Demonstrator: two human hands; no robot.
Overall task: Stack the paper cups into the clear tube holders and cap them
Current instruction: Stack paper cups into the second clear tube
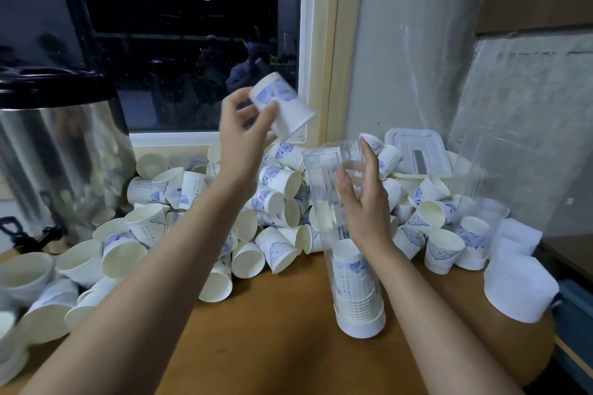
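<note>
Clear tube [324,218]: upright, your right hand [362,205] bracing it, fingers spread.
Paper cup [284,107]: pinched in your left hand [244,128], up-left of tube mouth.

Glossy plastic tube [345,202], paper cups [279,183]
</note>
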